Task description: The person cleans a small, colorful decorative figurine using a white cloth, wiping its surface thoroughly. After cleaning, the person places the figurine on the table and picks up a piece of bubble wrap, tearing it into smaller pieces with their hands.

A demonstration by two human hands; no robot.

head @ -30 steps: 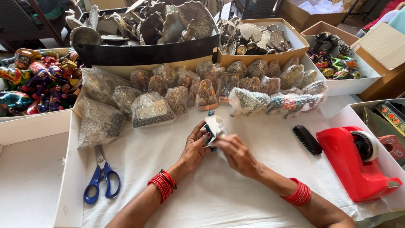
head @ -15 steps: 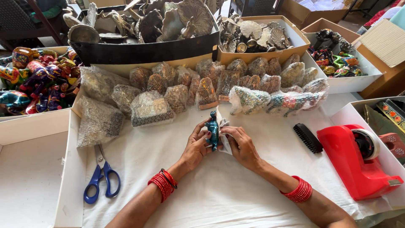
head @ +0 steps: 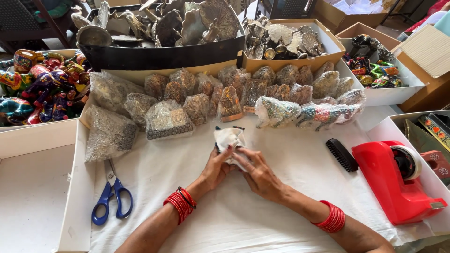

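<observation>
Both hands meet at the middle of the white-covered desk [head: 262, 225], closed around a small object wrapped in white paper [head: 228, 139]. The left hand [head: 216, 167] cups the bundle from below and the side, its fingers [head: 224, 152] curled against the paper; the right hand [head: 259, 176] presses on from the other side, its fingers [head: 240, 155] laid flat over the wrap. A dark bit of the object peeks out at the top of the paper. Each wrist wears a stack of red bangles [head: 179, 204].

Just beyond the bundle lies a row of bubble-wrapped packages [head: 197, 100], lumpy and clear, showing brassy and grey pieces inside; those at the right end [head: 309, 112] hold multicoloured figures. A larger flat package [head: 108, 133] rests at the left end. Behind them stands a long black tray of metal ornaments [head: 159, 56], and beside it a tan cardboard box [head: 290, 61] with more metal pieces. A white box of painted figures [head: 386, 93] sits at the far right, and bright painted animals [head: 37, 89] crowd the far left.

Blue-handled scissors [head: 112, 199] lie left of the hands, near an open white box [head: 33, 187]. To the right are a black brush [head: 341, 154] and a red tape dispenser [head: 396, 180].
</observation>
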